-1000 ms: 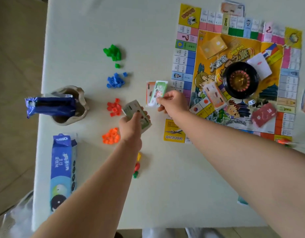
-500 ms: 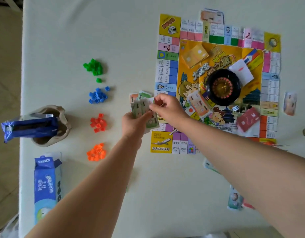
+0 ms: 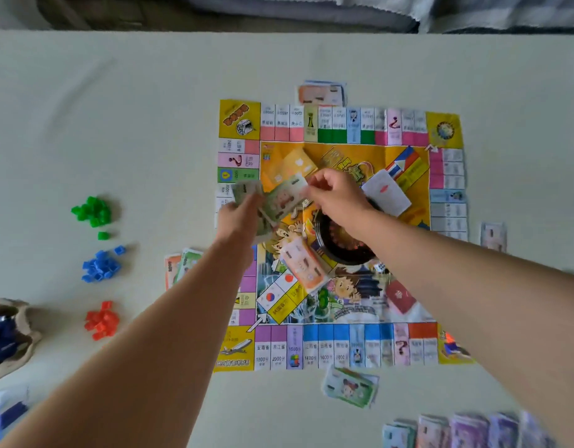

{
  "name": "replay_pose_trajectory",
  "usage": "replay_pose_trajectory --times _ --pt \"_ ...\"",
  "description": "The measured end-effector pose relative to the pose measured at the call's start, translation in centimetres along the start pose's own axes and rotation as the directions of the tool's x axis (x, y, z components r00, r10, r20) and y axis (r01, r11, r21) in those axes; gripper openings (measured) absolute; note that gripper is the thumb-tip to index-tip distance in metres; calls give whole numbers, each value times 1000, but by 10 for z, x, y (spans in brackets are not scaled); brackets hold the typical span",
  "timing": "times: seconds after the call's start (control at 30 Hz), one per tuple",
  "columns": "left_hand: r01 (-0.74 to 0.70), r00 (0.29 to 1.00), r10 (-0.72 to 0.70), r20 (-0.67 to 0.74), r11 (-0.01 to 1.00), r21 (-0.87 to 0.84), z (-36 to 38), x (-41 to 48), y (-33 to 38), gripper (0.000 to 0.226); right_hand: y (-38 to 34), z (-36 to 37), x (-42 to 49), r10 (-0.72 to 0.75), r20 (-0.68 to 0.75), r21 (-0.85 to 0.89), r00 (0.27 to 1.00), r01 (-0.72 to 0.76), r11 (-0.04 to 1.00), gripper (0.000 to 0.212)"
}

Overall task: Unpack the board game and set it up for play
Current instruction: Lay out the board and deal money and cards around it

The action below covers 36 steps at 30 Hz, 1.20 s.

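The paper game board [image 3: 340,345] lies flat on the pale table. Over its left half, my left hand [image 3: 239,218] grips a small stack of play money [image 3: 247,190]. My right hand [image 3: 335,197] pinches one green banknote [image 3: 284,198] at its upper end, right beside that stack. The black roulette wheel [image 3: 339,250] sits at the board's centre, partly hidden under my right forearm. Card decks, yellow [image 3: 293,166], white [image 3: 387,195], red [image 3: 402,297] and orange-pink [image 3: 306,265], lie on the board.
Piles of little houses sit left: green [image 3: 93,211], blue [image 3: 101,266], red [image 3: 102,321]. Banknote piles lie left of the board [image 3: 179,265], behind it [image 3: 323,93], right [image 3: 493,236], in front [image 3: 350,386] and in a row bottom right [image 3: 466,431]. A beige holder [image 3: 11,334] stands far left.
Both hands moved from the table beside the board's left edge up over the board, carrying the money. My right hand now pinches a fresh green note. The view shifted forward.
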<state>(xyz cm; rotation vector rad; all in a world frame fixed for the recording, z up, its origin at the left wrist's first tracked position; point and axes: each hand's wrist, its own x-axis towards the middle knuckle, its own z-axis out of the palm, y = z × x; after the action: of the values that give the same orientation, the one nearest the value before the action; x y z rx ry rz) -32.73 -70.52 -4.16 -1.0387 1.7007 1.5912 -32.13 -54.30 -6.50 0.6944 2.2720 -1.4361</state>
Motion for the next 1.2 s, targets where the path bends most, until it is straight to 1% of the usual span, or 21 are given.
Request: replay_pose_trajectory --times 0.07,0.13,0.2,0.3,0.37,0.43,0.5,0.57,0.63,0.67,0.73,0.8,0.83,0.87,0.9,0.97,1.03,1.1,1.13,1.2 --pt "-11 1000 12 7 990 -137 22 10 16 13 2 -20 24 43 -88 103 995 -34 994 12" --pt "-52 998 61 29 970 -239 46 21 32 20 0 -38 48 87 -135 240 987 -53 969 8" --pt "-101 994 105 2 963 -252 64 34 45 22 -1 -52 71 115 -158 324 981 -58 944 7" --pt "-161 987 158 -32 962 -222 86 51 62 19 -6 -66 105 105 -191 376 976 -26 926 5" --pt "-181 983 178 -33 960 -212 99 60 69 15 -10 -70 125 104 -224 387 969 -9 922 7" --pt "-193 981 192 -24 962 -191 109 66 74 13 -12 -72 143 119 -264 380 957 -10 925 15" --pt "-189 982 189 -11 971 -148 117 73 76 9 -12 -73 158 131 -306 306 943 -33 951 20" --pt "-196 981 196 -13 975 -100 122 75 76 3 -10 -74 163 125 -354 174 927 -66 983 29" --pt "-215 976 213 -50 976 -29 127 75 74 6 -8 -77 156 81 -365 108 928 -44 993 34" --pt "-219 973 219 -71 976 11 130 72 73 10 -7 -78 148 56 -345 122 937 -15 992 31" --pt "-223 972 226 -60 974 51 138 63 69 14 0 -79 133 10 -237 231 972 46 972 22" --pt "-208 978 209 -9 976 66 151 53 64 14 9 -81 114 -7 -95 338 995 39 940 17" --pt "-204 979 205 -1 975 86 157 48 62 15 14 -80 106 -14 -43 373 999 29 927 14" --pt "-199 980 201 -2 974 108 165 43 58 17 20 -83 97 -19 -21 403 1000 26 915 11" --pt "-196 980 198 -1 974 115 173 37 55 18 26 -86 90 -17 -29 433 999 28 901 9" --pt "-169 986 167 23 980 104 193 21 45 17 42 -102 74 4 -88 467 996 38 884 9" --pt "-142 987 132 96 984 105 215 1 30 13 64 -124 55 33 -151 471 988 43 881 13" --pt "-109 981 85 176 986 129 231 -17 16 8 85 -144 41 75 -194 450 978 21 893 16" --pt "-99 976 63 210 982 162 241 -23 5 8 97 -158 31 102 -228 426 968 5 905 14" --pt "-103 964 38 262 965 240 259 -41 -12 12 123 -182 15 160 -297 385 942 -35 922 10"
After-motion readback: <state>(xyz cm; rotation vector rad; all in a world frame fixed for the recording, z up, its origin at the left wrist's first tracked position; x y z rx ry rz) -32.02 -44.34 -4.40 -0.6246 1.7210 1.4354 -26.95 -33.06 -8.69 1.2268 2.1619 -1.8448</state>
